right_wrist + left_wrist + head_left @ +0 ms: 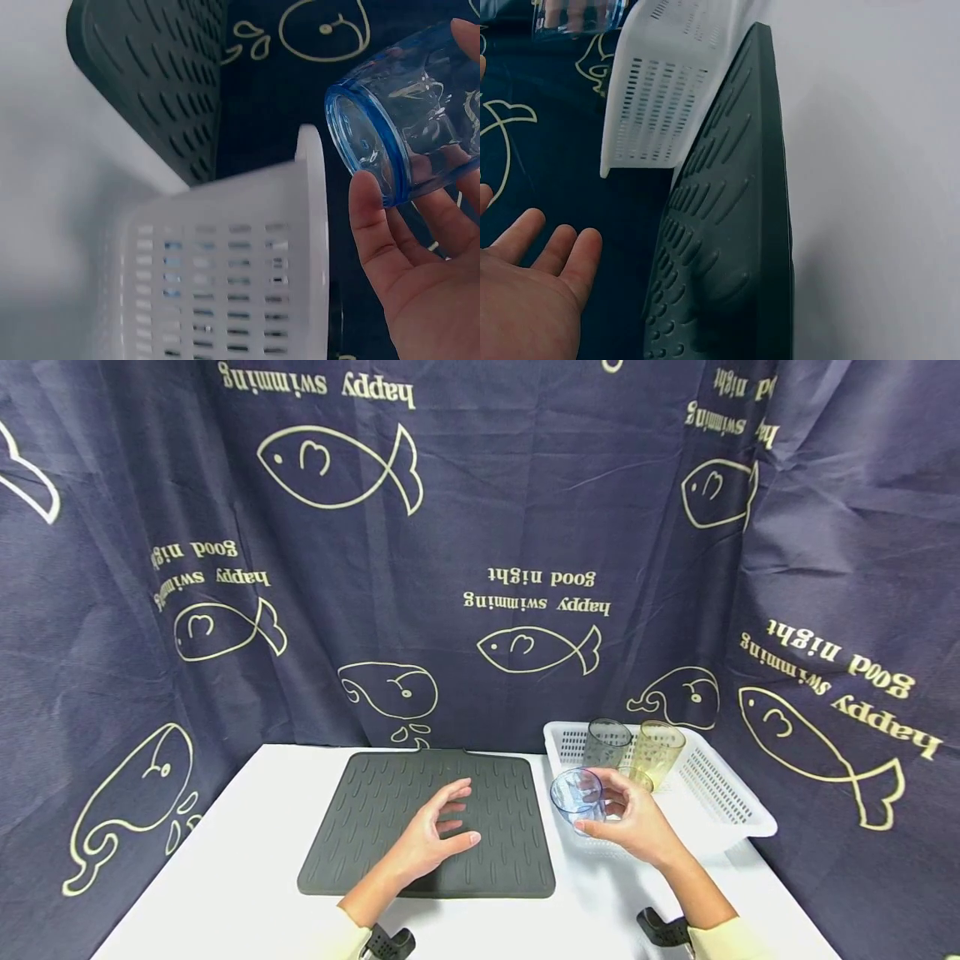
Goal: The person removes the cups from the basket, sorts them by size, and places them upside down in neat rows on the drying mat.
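Note:
My right hand (630,817) grips a clear blue drinking glass (576,795) by its side, with fingers and thumb around it. It is held over the left front edge of the white plastic basket (712,785). In the right wrist view the thick blue base (390,150) of the glass faces the camera, near the basket's rim. My left hand (429,837) hangs above the dark grey ridged mat (360,827), fingers spread and slightly bent, with nothing in it. Inside the basket stand a grey glass (607,742) and a yellow glass (662,747), partly behind my right hand.
The mat lies on a white table (262,827), left of the basket. A navy curtain (450,543) with fish and whale drawings encloses the table at the back and both sides. The basket's slotted wall (660,112) rises beside the mat.

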### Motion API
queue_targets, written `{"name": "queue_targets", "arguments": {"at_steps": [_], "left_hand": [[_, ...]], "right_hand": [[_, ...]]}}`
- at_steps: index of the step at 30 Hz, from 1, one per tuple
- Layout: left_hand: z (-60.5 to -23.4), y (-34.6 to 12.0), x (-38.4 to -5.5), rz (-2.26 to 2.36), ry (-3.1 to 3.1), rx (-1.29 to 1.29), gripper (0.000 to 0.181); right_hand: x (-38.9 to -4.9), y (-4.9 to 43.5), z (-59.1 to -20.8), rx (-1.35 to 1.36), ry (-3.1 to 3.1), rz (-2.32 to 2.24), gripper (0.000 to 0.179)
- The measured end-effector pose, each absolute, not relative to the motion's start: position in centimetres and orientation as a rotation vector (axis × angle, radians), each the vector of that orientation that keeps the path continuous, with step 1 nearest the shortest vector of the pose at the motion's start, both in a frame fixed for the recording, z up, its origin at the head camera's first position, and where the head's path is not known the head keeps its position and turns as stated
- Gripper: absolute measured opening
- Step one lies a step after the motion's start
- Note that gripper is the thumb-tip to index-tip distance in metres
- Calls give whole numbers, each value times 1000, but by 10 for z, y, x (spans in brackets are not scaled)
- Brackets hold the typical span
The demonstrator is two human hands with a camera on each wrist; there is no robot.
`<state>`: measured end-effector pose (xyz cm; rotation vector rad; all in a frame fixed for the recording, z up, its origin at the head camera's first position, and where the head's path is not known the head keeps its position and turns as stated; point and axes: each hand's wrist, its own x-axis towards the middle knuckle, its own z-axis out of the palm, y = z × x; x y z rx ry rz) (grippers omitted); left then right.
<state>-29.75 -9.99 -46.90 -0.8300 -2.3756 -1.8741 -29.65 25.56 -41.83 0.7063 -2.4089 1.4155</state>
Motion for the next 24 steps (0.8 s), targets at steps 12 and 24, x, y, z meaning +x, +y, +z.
{"name": "queue_targets", "arguments": {"at_steps": [12, 24], "left_hand": [[-467, -90, -296, -1914, -2354, -839, 79], [-461, -79, -293, -1893, -2344, -847, 77]], "right_hand": [[-298, 233, -425, 752, -2369, 1458, 67], [-302, 212, -430, 801, -2373, 1431, 66]]}}
